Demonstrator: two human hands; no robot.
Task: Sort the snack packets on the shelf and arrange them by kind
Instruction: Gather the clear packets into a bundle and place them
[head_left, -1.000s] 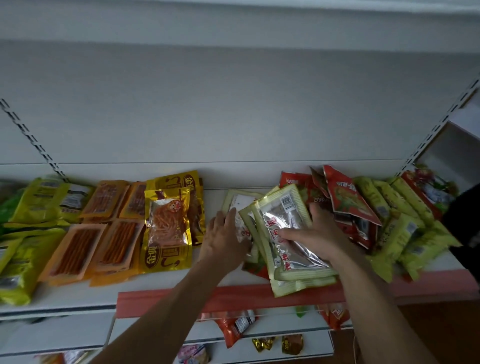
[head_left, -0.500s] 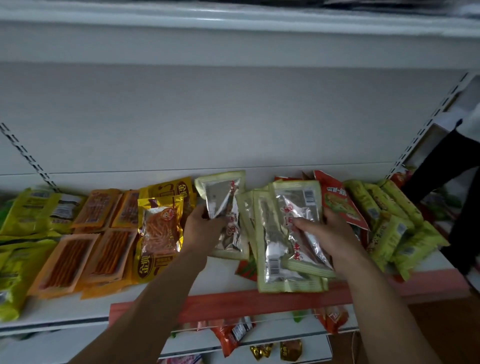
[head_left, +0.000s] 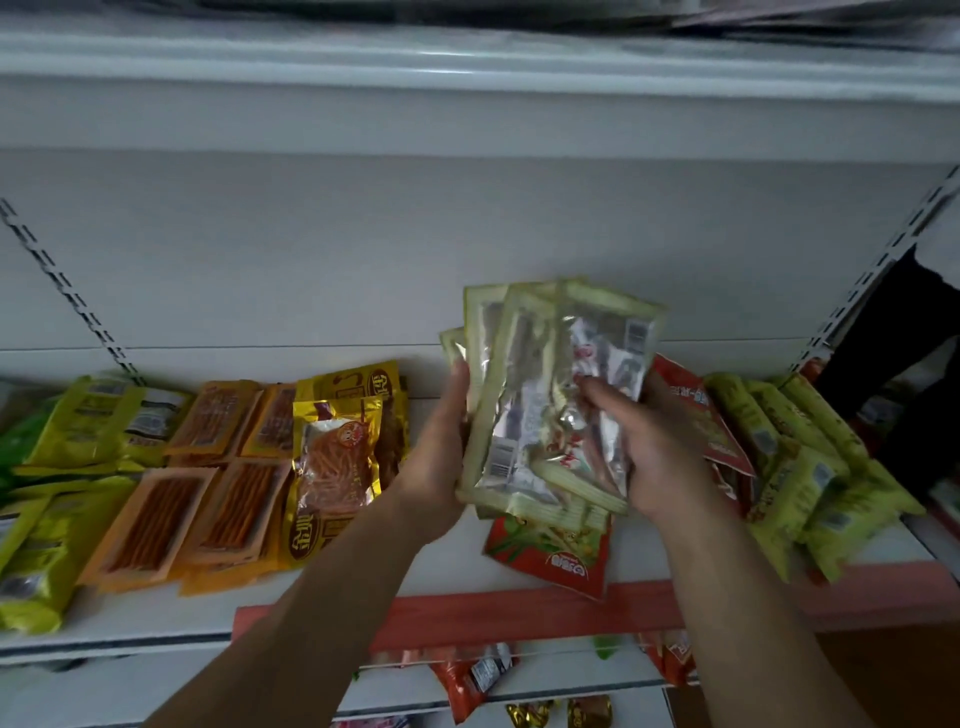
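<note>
Snack packets of the silver-and-green kind (head_left: 550, 405) are being held as a fanned bundle in both hands. They are lifted clear of the shelf (head_left: 156, 618) and standing roughly upright in front of the white back panel, just right of the middle of the head view. The left hand (head_left: 441, 467) is gripping the bundle's left edge, with the thumb lying up along the packet fronts and the fingers tucked behind, out of sight. The right hand (head_left: 660, 457) is clasping the right side, its fingers curled over the front faces and pressing on the foil (how many packets are in the bundle cannot be told, as they overlap).

At 6 o'clock from the bundle a red packet (head_left: 550, 556) is lying flat on the shelf, its near edge reaching the red price strip (head_left: 519, 613). At 3 o'clock, behind the right hand, more red packets (head_left: 696, 415) are leaning against a heap of long yellow-green packets (head_left: 800, 457). At 9 o'clock a gold packet (head_left: 337, 457) is lying on top of others of its kind. Farther along at 9 o'clock, orange stick packets (head_left: 156, 514) are lying in rows, and past them lime-yellow packets (head_left: 88, 421) are piled at the left edge.

At 6 o'clock in the frame, a lower shelf (head_left: 405, 696) is carrying a few red and gold packets, too blurred to make out.
</note>
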